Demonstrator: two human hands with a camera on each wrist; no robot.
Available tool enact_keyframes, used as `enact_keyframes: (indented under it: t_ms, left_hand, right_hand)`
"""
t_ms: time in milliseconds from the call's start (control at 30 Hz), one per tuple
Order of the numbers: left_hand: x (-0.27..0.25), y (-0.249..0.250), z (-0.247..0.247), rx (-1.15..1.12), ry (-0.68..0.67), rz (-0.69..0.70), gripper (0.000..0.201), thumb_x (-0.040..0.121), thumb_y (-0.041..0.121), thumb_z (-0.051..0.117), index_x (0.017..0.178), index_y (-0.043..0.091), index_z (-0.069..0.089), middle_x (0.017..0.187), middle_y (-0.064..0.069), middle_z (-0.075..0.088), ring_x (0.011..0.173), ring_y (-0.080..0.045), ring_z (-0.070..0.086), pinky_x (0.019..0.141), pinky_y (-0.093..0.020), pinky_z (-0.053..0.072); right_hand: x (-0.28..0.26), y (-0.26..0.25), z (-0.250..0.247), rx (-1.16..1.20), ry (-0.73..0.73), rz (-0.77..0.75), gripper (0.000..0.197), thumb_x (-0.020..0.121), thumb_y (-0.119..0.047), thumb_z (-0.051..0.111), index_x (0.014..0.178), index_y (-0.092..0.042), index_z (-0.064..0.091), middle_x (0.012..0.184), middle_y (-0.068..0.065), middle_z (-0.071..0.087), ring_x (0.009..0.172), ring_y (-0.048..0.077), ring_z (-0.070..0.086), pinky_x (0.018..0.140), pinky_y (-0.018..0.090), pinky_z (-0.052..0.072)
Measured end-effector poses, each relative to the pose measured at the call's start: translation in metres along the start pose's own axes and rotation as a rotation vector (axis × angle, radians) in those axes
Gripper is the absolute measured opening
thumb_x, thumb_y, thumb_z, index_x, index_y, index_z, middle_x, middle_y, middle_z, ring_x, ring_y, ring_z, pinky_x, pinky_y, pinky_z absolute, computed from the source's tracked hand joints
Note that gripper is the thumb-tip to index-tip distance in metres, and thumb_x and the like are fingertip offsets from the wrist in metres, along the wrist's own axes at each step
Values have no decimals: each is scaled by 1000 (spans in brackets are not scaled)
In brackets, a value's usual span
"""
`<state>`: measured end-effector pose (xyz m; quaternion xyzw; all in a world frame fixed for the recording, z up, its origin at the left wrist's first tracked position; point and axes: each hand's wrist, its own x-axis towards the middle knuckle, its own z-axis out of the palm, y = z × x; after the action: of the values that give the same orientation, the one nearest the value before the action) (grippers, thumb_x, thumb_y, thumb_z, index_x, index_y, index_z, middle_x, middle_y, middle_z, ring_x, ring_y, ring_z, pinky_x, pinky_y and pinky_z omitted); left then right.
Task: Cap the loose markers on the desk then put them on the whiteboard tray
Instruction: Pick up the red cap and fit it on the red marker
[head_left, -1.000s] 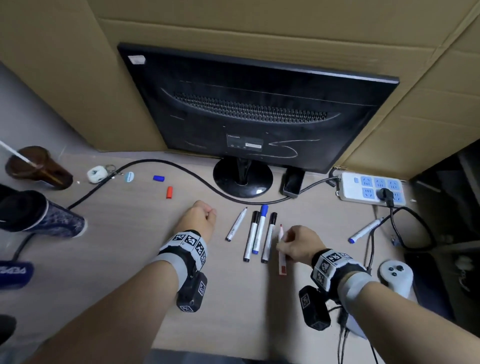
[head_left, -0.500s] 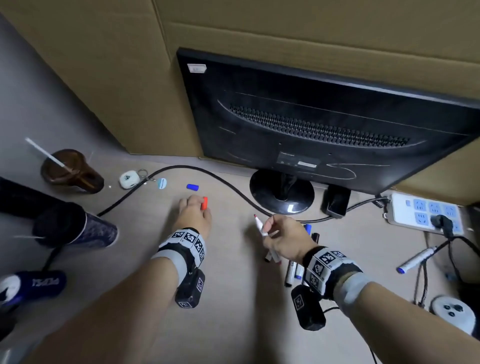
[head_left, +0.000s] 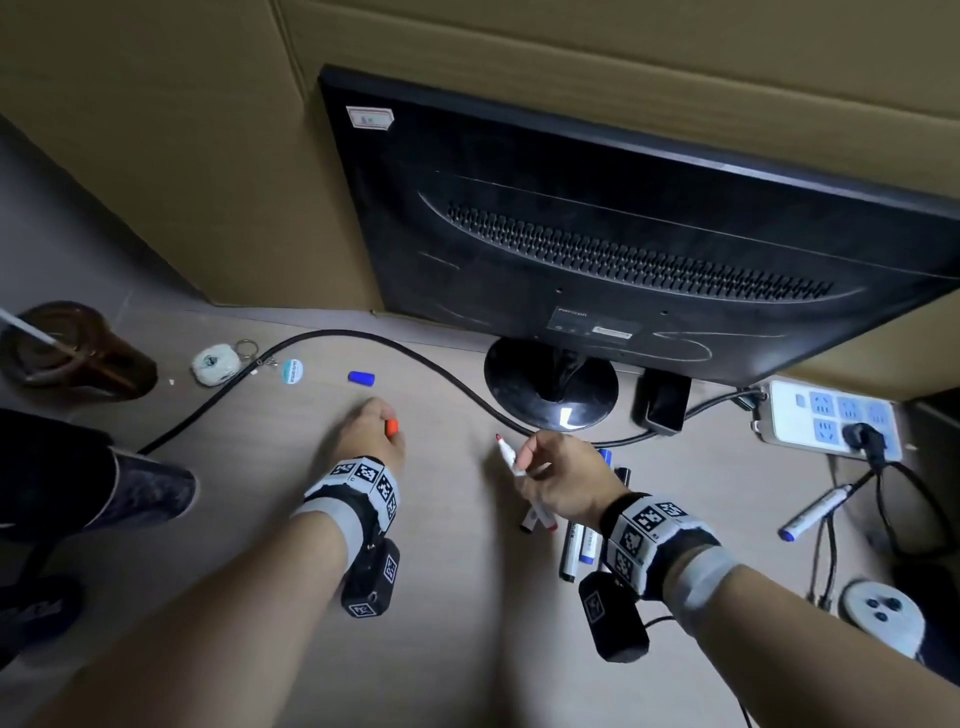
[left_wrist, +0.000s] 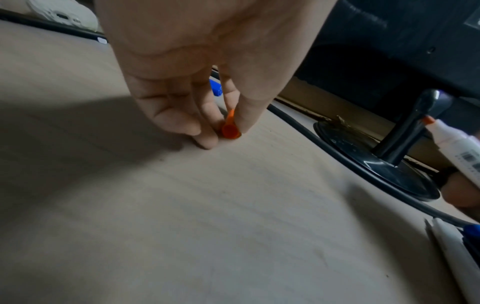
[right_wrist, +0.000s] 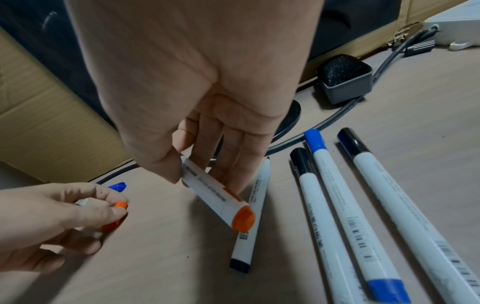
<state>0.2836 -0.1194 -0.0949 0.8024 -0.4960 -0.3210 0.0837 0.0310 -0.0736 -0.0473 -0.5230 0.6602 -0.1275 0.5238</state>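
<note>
My left hand (head_left: 383, 432) pinches a small red cap (head_left: 391, 427) between thumb and fingertips, right at the desk surface; the left wrist view shows the red cap (left_wrist: 230, 128) with its open end facing the camera. My right hand (head_left: 524, 462) grips an uncapped red marker (head_left: 511, 460) above the desk, its tip pointing left toward the cap. In the right wrist view the red marker (right_wrist: 215, 195) is held by thumb and fingers. A loose blue cap (head_left: 361, 378) lies beyond the left hand. Several markers (right_wrist: 337, 205) lie under the right hand, one black marker (right_wrist: 253, 205) uncapped.
A black monitor (head_left: 623, 234) on a round stand (head_left: 550, 384) fills the back, its cable (head_left: 322, 338) curving across the desk. A power strip (head_left: 826, 421) and another blue marker (head_left: 815, 512) lie at the right. A brown cup (head_left: 67, 348) and keyring (head_left: 215, 364) sit at the left.
My left hand reached forward from a resting fist and took the red cap. My right hand lifted the red marker off the desk and carried it left toward the cap.
</note>
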Motion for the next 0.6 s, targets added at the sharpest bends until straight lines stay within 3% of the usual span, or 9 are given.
enact_keyframes:
  t_ms: [67, 167, 267, 333, 400, 500, 600]
  left_hand:
    - [-8, -2, 0, 0, -26, -8, 9, 92, 17, 62, 99, 22, 63, 87, 0, 69, 72, -23, 59, 64, -23, 39]
    - [-16, -3, 0, -17, -67, 10, 14, 92, 21, 61, 101, 30, 66, 84, 6, 70, 74, -21, 63, 68, -21, 43]
    - [-27, -1, 2, -162, -127, -30, 12, 89, 20, 63, 99, 26, 65, 84, 0, 75, 72, -26, 72, 73, -32, 59]
    - [-39, 5, 3, -390, -170, -85, 16, 91, 9, 63, 104, 18, 61, 83, -9, 73, 60, -28, 69, 67, -41, 64]
    - [-54, 16, 1, -544, -227, -142, 19, 94, 0, 60, 112, 8, 57, 76, -11, 66, 53, -23, 59, 55, -33, 57]
    - [-80, 33, -5, -629, -323, -164, 13, 99, -1, 53, 102, 11, 56, 71, -10, 60, 53, -19, 52, 41, -20, 48]
    - [-101, 46, -9, -677, -354, -151, 13, 101, 1, 54, 94, 11, 57, 71, -12, 61, 51, -18, 51, 40, -18, 44]
  right_hand:
    - [-1, 5, 2, -29, 11, -10, 14, 84, -4, 72, 86, -16, 65, 74, -1, 68, 62, 16, 67, 60, 29, 59]
    - [-7, 12, 4, -29, 7, 3, 15, 85, -7, 74, 95, -14, 65, 78, -5, 70, 58, 8, 68, 54, 20, 54]
    - [-16, 15, 3, -42, 4, -2, 24, 85, -10, 75, 103, -18, 61, 85, -7, 73, 55, 4, 69, 55, 32, 60]
    - [-24, 17, -1, -46, -15, -20, 25, 86, -11, 74, 106, -20, 63, 85, -8, 75, 52, 0, 66, 53, 32, 59]
    - [-33, 18, -6, -65, -61, -68, 18, 88, -17, 74, 104, -23, 71, 88, -3, 79, 56, -1, 66, 55, 23, 54]
    - [-48, 20, -12, -95, -107, -144, 16, 86, -32, 74, 101, -28, 77, 89, -4, 81, 78, 7, 71, 70, 20, 52]
    - [-60, 24, -17, -58, -122, -164, 19, 85, -25, 74, 104, -29, 76, 96, -2, 79, 64, 2, 62, 62, 17, 48]
